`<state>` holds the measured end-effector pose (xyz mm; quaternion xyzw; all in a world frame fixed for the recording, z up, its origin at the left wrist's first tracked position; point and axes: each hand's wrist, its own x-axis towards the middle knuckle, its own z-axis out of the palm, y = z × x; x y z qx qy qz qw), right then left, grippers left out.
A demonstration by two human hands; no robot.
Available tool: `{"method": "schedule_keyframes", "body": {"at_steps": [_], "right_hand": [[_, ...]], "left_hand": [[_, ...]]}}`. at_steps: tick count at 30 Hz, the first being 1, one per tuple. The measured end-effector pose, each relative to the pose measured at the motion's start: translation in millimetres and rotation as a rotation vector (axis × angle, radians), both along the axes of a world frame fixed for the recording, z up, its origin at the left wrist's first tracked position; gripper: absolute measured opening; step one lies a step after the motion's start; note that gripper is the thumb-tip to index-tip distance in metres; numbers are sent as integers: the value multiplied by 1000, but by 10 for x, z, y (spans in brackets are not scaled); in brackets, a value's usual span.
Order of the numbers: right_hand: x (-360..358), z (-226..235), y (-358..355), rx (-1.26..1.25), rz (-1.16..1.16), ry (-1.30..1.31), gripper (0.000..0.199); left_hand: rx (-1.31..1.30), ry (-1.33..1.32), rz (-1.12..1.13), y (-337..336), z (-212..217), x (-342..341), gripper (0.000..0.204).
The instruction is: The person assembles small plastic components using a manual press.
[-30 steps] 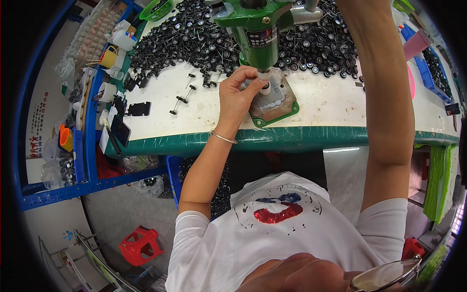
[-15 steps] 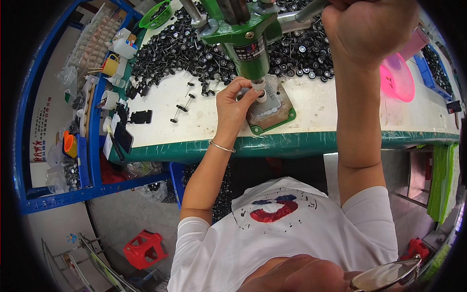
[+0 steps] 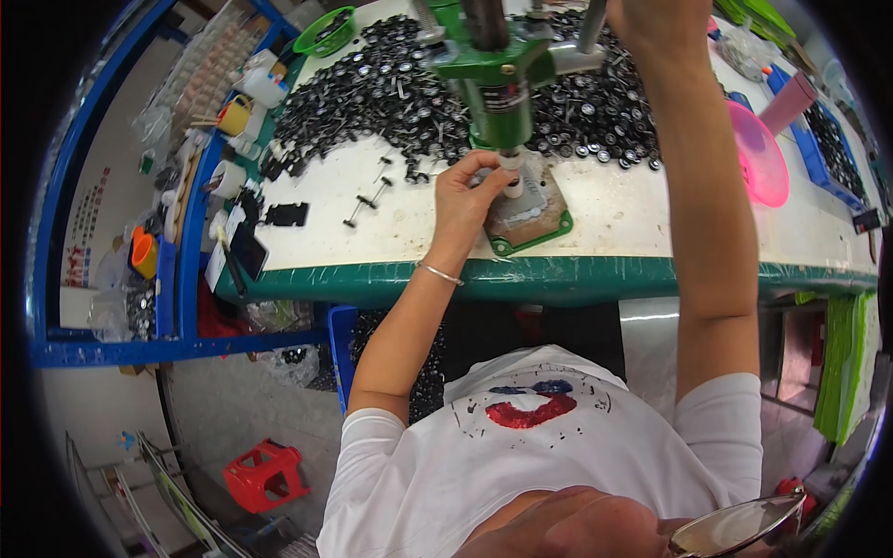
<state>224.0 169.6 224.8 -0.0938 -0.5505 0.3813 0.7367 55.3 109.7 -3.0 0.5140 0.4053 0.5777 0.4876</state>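
currently clamps a small dark piece [image 3: 514, 181] between thumb and index finger of the left hand [image 3: 460, 192], fingers together in a pinch, directly above a short white cylinder [image 3: 513, 192] on the base plate [image 3: 541, 219] of a green press [image 3: 502, 119]. located with that press near the middle of the worktop [image 3: 614, 219], set back a little from the near edge and its green edging [image 3: 577, 275]. close over the pinch, a white tip [image 3: 510, 161] at the lower end of the press. around the left wrist, a thin silver bracelet [image 3: 439, 273]. holds the right hand [image 3: 653, 20] high, near a grey metal bar [image 3: 593, 26] on the press, partly cut off by the upper edge of the view; cannot tell whether those fingers are apart or clamped on anything. across the far part of the worktop, behind and to both sides of the press, a broad heap of black wheels [image 3: 372, 93], many on thin axles. left of the base plate, well apart from it, a loose axle with wheels [image 3: 367, 205] lying at a slant. farther toward the left edge, a flat black part [image 3: 286, 214], and by the near left corner, a dark flat slab [image 3: 248, 251]. at the far left corner, a green basket [image 3: 321, 42] with dark parts inside. toward the right edge, a bright pink basin [image 3: 765, 158], and beyond it, a blue tray [image 3: 809, 153] of dark pieces.
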Motion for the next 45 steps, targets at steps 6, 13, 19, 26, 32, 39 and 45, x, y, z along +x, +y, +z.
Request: {"method": "schedule_keyframes", "body": {"at_steps": [6, 13, 19, 26, 32, 39, 45], "right_hand": [[-171, 87, 766, -370, 59, -55, 19], [186, -323, 754, -328, -51, -356, 36], [1045, -1147, 497, -510, -345, -676, 36], [1123, -2258, 63, -496, -314, -949, 18], [847, -2394, -120, -176, -625, -1508, 16], [756, -2456, -44, -139, -772, -1606, 14], [772, -2390, -117, -46, -703, -1524, 10]], "left_hand": [[-14, -132, 0, 12, -7, 120, 9], [48, 173, 251, -44, -95, -392, 15], [225, 1226, 521, -97, -228, -1180, 12], [410, 1266, 635, -52, -210, -1323, 14], [-74, 1331, 640, 513, -326, -1562, 26], [-323, 1273, 522, 764, -245, -1584, 20], [-10, 880, 731, 468, -167, -1504, 15]]}}
